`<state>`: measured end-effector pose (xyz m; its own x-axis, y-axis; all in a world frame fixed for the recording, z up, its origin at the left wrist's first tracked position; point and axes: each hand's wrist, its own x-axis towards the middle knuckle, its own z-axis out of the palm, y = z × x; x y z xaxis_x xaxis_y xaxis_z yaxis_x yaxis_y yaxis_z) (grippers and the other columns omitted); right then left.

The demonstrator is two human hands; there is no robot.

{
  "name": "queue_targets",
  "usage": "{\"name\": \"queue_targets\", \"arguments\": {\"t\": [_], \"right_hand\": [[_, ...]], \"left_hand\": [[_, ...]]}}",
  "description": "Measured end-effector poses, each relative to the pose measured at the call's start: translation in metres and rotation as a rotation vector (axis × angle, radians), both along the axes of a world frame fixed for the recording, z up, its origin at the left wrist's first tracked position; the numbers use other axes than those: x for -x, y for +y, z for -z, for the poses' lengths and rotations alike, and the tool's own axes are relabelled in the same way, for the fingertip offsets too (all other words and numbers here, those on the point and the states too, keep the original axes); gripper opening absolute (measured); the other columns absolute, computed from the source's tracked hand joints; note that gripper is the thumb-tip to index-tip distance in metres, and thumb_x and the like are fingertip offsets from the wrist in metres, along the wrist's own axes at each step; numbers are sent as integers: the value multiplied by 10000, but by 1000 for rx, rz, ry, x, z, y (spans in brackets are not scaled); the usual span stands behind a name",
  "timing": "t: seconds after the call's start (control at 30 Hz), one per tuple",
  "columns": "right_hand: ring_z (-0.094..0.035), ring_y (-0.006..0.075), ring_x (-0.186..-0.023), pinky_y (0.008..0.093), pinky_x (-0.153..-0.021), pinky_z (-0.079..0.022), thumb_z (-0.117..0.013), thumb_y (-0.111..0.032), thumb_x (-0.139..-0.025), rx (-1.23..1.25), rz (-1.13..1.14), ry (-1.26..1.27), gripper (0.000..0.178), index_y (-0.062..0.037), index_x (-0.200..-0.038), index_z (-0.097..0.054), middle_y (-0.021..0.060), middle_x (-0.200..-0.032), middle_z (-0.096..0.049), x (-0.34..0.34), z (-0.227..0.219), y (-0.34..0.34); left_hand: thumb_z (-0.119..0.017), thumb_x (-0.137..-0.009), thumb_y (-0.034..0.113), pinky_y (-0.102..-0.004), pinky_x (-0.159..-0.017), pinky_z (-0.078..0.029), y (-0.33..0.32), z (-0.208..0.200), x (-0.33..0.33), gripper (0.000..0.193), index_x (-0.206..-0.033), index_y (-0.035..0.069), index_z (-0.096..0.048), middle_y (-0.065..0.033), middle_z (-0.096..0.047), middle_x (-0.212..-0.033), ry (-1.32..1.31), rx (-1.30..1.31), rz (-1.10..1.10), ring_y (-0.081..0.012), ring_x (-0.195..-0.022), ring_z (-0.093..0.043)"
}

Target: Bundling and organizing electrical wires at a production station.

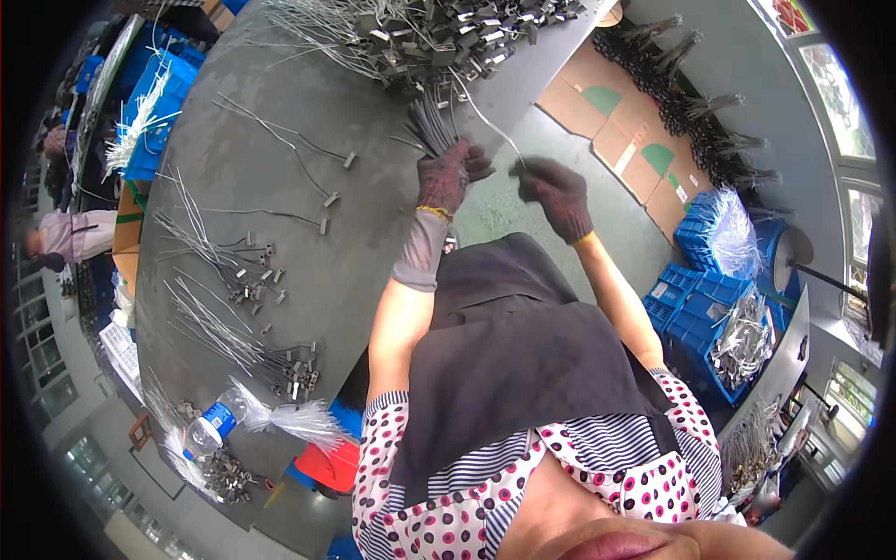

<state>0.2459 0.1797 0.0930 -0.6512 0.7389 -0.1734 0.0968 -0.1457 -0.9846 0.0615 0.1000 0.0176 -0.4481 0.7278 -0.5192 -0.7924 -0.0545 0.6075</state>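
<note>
Spotted sleeves [383, 462] and a dark apron [523, 364] come first, then two gloved hands beyond the apron. The left hand [442, 179] is closed round a bundle of dark cables [429, 126]; the right hand [557, 198] seems to pinch the end of a pale strand [488, 121] between thumb and fingers, the strand running back to the heap. I'd judge the work partway: several sorted-looking clusters [233, 322] lie on the table [355, 219] at the person's left, with a few loose cables [294, 145] spread beyond them, yet the big heap [448, 33] at the far end looks barely dented. For moving, there's bare tabletop left of the left forearm. The right hand hangs past the table's edge, over greenish floor [621, 247], with blue crates [667, 303] well apart on that side and flattened cardboard [597, 121] farther off.
</note>
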Motion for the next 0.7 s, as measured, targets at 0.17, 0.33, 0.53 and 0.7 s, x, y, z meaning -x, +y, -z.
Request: {"name": "queue_targets", "arguments": {"t": [0.17,0.33,0.53,0.7], "right_hand": [[-613,94,-627,252,-552,-495,-624,-196,-948,223,-219,-477,230,11,-1004,-708,50,-755,-681,-139,76,-26],[-618,137,-733,312,-686,-516,-651,-316,-917,257,-216,-604,360,34,-972,-710,71,-802,-702,-267,97,-75],[-632,168,-735,340,-688,-511,-686,-331,-897,319,-74,-693,375,40,-951,-706,123,-806,-709,-309,121,-75],[-644,185,-715,339,-680,-508,-709,-324,-876,223,-112,-762,363,33,-937,-713,152,-789,-712,-332,152,-57]], "left_hand": [[-602,-946,111,-519,-832,-597,17,2,-15,229,-1103,-55,-595,-209,-673,-990,-37,-159,-24,-358,-866,-695],[-570,-964,102,-585,-904,-546,23,10,-26,176,-1079,-29,-596,-213,-666,-1028,-198,-185,-40,-360,-936,-673],[-595,-957,135,-583,-929,-528,3,12,-7,135,-1048,38,-616,-143,-671,-993,-191,-255,-237,-304,-913,-669],[-643,-939,207,-565,-945,-510,-18,5,7,123,-1028,122,-645,-55,-662,-910,-98,-341,-396,-241,-855,-645]]}}
